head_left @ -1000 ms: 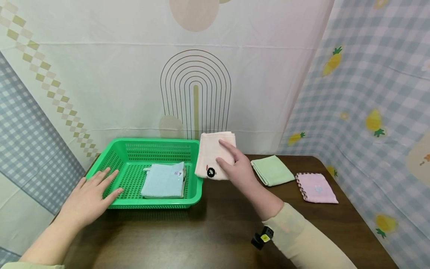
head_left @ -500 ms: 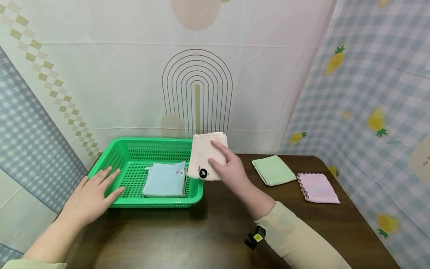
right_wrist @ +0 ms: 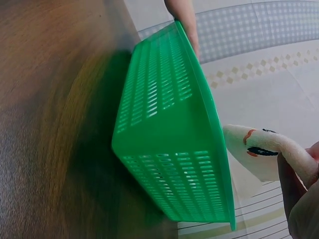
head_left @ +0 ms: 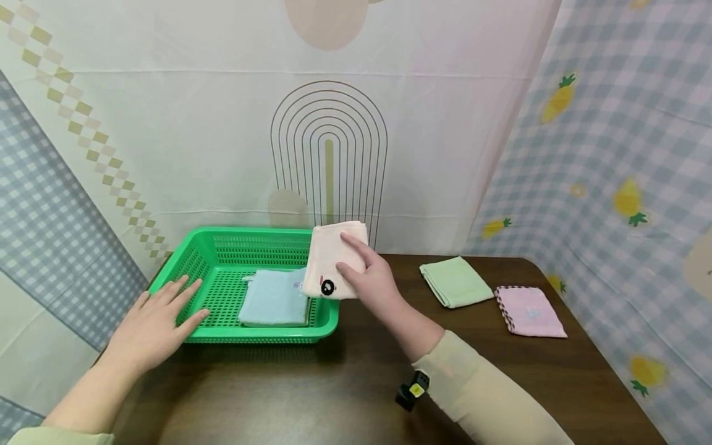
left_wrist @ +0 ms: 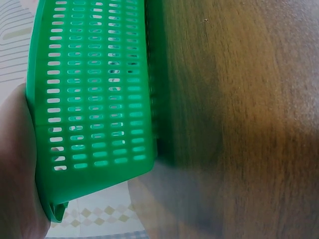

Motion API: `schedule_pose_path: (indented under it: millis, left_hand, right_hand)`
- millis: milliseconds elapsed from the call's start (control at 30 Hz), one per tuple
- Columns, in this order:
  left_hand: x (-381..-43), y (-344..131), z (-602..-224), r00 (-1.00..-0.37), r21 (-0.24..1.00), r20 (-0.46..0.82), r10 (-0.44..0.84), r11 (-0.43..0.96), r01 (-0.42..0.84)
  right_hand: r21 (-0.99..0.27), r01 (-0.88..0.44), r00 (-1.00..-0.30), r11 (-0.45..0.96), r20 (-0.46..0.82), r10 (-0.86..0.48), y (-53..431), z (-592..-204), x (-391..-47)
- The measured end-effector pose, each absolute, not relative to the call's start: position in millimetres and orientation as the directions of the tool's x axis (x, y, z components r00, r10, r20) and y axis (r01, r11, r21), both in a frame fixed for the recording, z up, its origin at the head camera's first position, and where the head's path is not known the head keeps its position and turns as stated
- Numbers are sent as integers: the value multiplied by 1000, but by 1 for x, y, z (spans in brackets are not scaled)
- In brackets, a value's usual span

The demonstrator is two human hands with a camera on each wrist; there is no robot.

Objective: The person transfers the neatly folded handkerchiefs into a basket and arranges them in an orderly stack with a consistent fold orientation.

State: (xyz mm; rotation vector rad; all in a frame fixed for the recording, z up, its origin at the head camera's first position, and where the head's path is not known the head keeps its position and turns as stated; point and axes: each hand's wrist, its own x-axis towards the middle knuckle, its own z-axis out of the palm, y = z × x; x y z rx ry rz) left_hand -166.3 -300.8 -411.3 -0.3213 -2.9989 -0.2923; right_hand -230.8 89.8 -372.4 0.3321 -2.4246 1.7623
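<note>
My right hand (head_left: 369,275) pinches a folded cream-pink washcloth (head_left: 328,253) with a black round face on its corner. It hangs over the right rim of a green plastic basket (head_left: 261,334). In the right wrist view the washcloth (right_wrist: 249,149) sits between thumb and fingers, just above the basket rim (right_wrist: 214,119). Inside the basket lies a folded light blue washcloth (head_left: 272,296), its right edge partly overlapped by the pink one. My left hand (head_left: 152,324) rests with spread, straight fingers on the basket's left front rim; its wrist view shows the basket's slotted side (left_wrist: 94,99).
To the right on the dark wooden table (head_left: 267,395) lie a folded light green washcloth (head_left: 456,282) and a folded pink-lilac one (head_left: 531,312) with a checked edge. A patterned cloth backdrop (head_left: 445,154) stands behind the table and along both sides.
My right hand has carried the cream-pink washcloth leftward, from beside the basket to over its right rim. The left hand stays on the rim.
</note>
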Motion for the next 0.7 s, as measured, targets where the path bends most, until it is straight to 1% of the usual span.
schedule_pose_path:
  millis: [700]
  left_hand:
    - [-166, -300, -412, -972, 185, 135, 194, 958, 217]
  right_hand:
    - [-949, -198, -977, 246, 171, -130, 60, -381, -235]
